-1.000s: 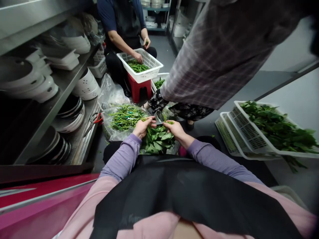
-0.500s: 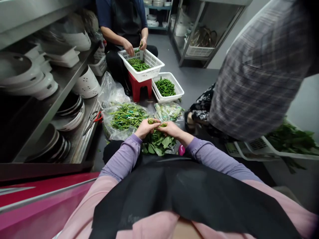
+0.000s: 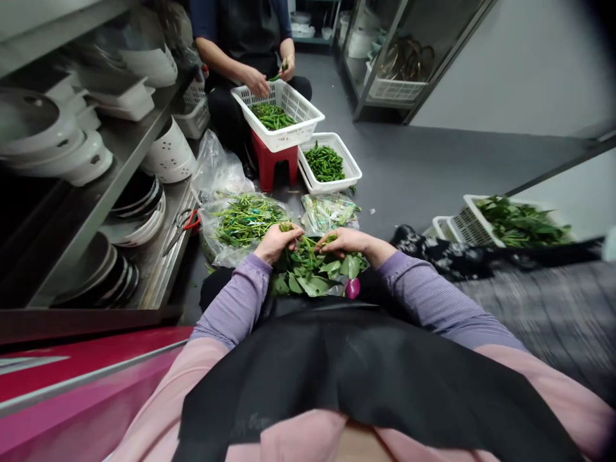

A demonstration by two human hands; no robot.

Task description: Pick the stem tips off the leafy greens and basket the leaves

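My left hand point(image 3: 278, 244) is closed around a small bunch of green stems. To its right, my right hand point(image 3: 347, 241) has its fingers bent and closed on stalks of leafy greens, whose leaves hang below it. Broad leafy greens point(image 3: 308, 283) are heaped beneath both hands, partly hidden by them. Just beyond my left hand, an open clear plastic bag point(image 3: 208, 226) holds cut green stems point(image 3: 250, 219). Another plastic bag of greens point(image 3: 330, 213) lies beyond my right hand. A shiny magenta object point(image 3: 353, 288) shows beside the leaves; its kind is unclear.
Opposite, a co-worker's hands point(image 3: 257, 81) handle green peppers over a white basket point(image 3: 298, 131) on a red stool point(image 3: 273, 168). A white tray point(image 3: 353, 168) of peppers stands beside it. Shelves with dishes and red-handled scissors point(image 3: 185, 224) flank the left; a leaf-filled crate point(image 3: 474, 221) is right.
My hands have moved apart, and leafy stalks now hang from my right hand. The person in plaid at right has moved lower, revealing the leaf-filled crate and floor. The view has shifted slightly.
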